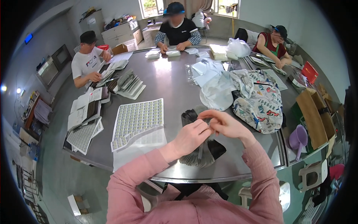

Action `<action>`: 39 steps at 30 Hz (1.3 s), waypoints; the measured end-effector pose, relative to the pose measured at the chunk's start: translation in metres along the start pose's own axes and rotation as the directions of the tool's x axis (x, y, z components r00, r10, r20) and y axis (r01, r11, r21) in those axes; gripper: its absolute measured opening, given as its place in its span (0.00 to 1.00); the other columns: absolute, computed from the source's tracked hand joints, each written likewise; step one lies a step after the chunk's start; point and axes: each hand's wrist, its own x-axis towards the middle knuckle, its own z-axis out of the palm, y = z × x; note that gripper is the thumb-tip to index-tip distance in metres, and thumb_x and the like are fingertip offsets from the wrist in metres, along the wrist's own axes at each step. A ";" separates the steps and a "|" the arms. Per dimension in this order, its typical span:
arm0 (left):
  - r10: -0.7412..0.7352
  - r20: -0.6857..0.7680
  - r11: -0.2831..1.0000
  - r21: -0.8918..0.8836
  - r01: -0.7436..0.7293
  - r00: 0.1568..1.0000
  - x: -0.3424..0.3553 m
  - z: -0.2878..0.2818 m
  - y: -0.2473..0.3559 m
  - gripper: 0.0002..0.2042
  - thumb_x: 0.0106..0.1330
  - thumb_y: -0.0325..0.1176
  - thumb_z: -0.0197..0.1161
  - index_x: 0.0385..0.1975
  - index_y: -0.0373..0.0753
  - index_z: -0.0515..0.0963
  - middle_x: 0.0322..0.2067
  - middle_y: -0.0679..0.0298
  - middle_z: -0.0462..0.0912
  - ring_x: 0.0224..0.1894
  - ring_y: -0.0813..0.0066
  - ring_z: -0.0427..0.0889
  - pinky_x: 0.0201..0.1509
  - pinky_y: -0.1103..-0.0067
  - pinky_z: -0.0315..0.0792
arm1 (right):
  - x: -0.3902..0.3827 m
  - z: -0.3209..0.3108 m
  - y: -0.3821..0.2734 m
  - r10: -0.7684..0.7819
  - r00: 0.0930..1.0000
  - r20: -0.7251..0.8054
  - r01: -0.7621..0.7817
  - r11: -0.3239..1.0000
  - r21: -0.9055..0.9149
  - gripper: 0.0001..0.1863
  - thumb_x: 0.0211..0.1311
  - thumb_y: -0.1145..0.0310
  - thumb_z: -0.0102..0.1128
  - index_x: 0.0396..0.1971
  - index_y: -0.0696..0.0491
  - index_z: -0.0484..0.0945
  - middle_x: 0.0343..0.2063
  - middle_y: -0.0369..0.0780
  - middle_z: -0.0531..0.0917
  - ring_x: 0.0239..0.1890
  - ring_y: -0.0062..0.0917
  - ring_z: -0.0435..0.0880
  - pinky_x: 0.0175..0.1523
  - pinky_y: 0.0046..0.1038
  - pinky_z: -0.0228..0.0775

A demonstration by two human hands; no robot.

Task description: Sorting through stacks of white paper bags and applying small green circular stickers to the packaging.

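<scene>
A bundle of thin grey and black sheets or sachets lies on the metal table in front of me, fanned out at its near end. My left hand is above the bundle, its fingers closed in a pinch. Next to it, my right hand arches its index finger, with its fingertips meeting those of the left. What the fingertips hold, if anything, is too small to make out. Left of my hands lies a sheet of small printed stickers, its lower part bared to white backing paper.
Stacks of dark-and-white packets and further sticker sheets lie at left. A patterned cloth bag, white plastic bags, a cardboard box and a purple scoop stand at right. Three people work around the table.
</scene>
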 end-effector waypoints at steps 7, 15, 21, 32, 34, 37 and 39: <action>0.005 -0.032 0.963 0.271 0.004 0.999 0.004 -0.010 -0.002 0.08 0.53 0.26 0.70 0.30 0.39 0.78 0.31 0.66 0.77 0.34 0.68 0.80 0.32 0.74 0.76 | 0.007 -0.017 -0.005 0.041 0.989 0.140 -0.022 0.991 -0.131 0.12 0.67 0.72 0.60 0.45 0.60 0.85 0.33 0.38 0.87 0.31 0.18 0.83 0.33 0.23 0.75; -0.070 0.273 0.996 0.076 0.051 0.960 0.000 -0.029 -0.012 0.10 0.62 0.30 0.67 0.20 0.38 0.76 0.23 0.63 0.78 0.31 0.66 0.81 0.30 0.69 0.74 | -0.020 -0.023 0.036 -0.266 0.964 0.011 0.220 0.773 -0.595 0.08 0.65 0.68 0.64 0.34 0.59 0.82 0.27 0.47 0.83 0.31 0.43 0.84 0.36 0.37 0.75; -0.510 0.213 0.492 -0.723 0.485 0.834 -0.015 -0.001 -0.016 0.12 0.75 0.32 0.60 0.30 0.31 0.84 0.21 0.68 0.82 0.23 0.77 0.74 0.29 0.77 0.68 | -0.023 -0.005 0.048 -0.114 0.989 -0.096 0.049 0.857 -0.513 0.11 0.66 0.64 0.63 0.32 0.58 0.80 0.27 0.50 0.82 0.32 0.50 0.81 0.36 0.43 0.72; -0.630 0.461 0.060 -0.774 0.631 0.625 -0.011 0.017 -0.012 0.14 0.75 0.36 0.62 0.36 0.31 0.86 0.25 0.70 0.82 0.29 0.87 0.74 0.34 0.83 0.68 | -0.038 -0.004 0.045 -0.245 0.952 -0.182 0.089 0.793 -0.603 0.10 0.63 0.68 0.66 0.28 0.58 0.78 0.24 0.47 0.81 0.29 0.46 0.81 0.34 0.40 0.72; -0.641 0.399 0.196 -0.741 0.643 0.655 -0.006 0.013 0.000 0.09 0.72 0.32 0.66 0.41 0.30 0.85 0.25 0.69 0.82 0.27 0.88 0.73 0.31 0.84 0.68 | -0.040 -0.004 0.023 -0.187 0.969 -0.162 0.051 0.792 -0.608 0.09 0.63 0.68 0.67 0.28 0.58 0.78 0.24 0.46 0.81 0.28 0.44 0.81 0.33 0.39 0.72; -0.609 0.435 0.446 -0.504 0.740 0.663 0.010 -0.004 0.003 0.10 0.67 0.31 0.70 0.41 0.30 0.85 0.23 0.69 0.83 0.27 0.87 0.77 0.34 0.82 0.73 | -0.032 0.008 0.000 -0.269 0.954 -0.134 0.136 0.784 -0.606 0.07 0.61 0.70 0.68 0.29 0.57 0.80 0.25 0.44 0.81 0.27 0.41 0.82 0.32 0.37 0.72; -0.600 0.403 0.498 -0.488 0.717 0.691 0.007 -0.001 -0.001 0.09 0.67 0.30 0.69 0.41 0.31 0.86 0.24 0.69 0.84 0.28 0.87 0.79 0.35 0.82 0.74 | -0.022 0.018 -0.002 -0.471 0.881 -0.049 0.331 0.687 -0.647 0.05 0.59 0.72 0.68 0.28 0.56 0.81 0.25 0.42 0.82 0.26 0.39 0.81 0.31 0.34 0.72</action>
